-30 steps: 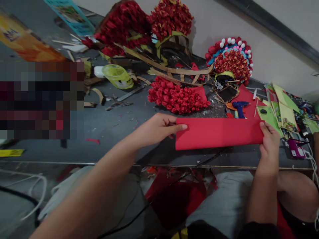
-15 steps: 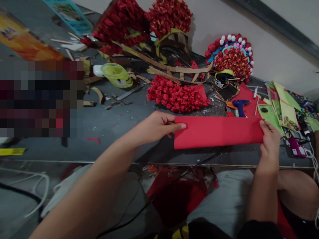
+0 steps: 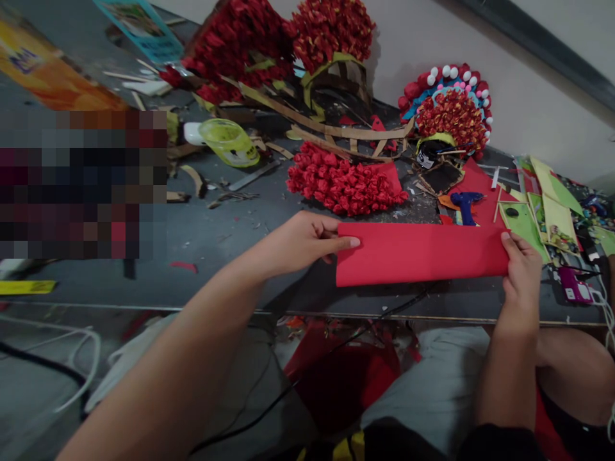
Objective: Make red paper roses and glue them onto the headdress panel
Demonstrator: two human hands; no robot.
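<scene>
A folded sheet of red paper [image 3: 423,255] is stretched level above the table's front part. My left hand [image 3: 314,238] pinches its left end, thumb on top and fingers behind. At the opposite end my right hand [image 3: 523,256] grips the paper with the thumb on its face; the other fingers are partly hidden. Just beyond the sheet lies a bunch of red crumpled-paper flowers [image 3: 346,182]. A blue hot glue gun [image 3: 466,206] rests behind the paper's right half.
Cardboard strips [image 3: 331,131] and red flower-covered pieces [image 3: 334,32] stand at the back. A yellow-green bottle [image 3: 228,142] lies on its side at left. Coloured paper pieces [image 3: 521,224] and a purple device [image 3: 574,285] with cables are at right. Someone's bare knee [image 3: 576,365] shows at lower right.
The view has shifted slightly, so the table items sit a little further right. Both hands keep the same hold on the red paper, which stays almost still.
</scene>
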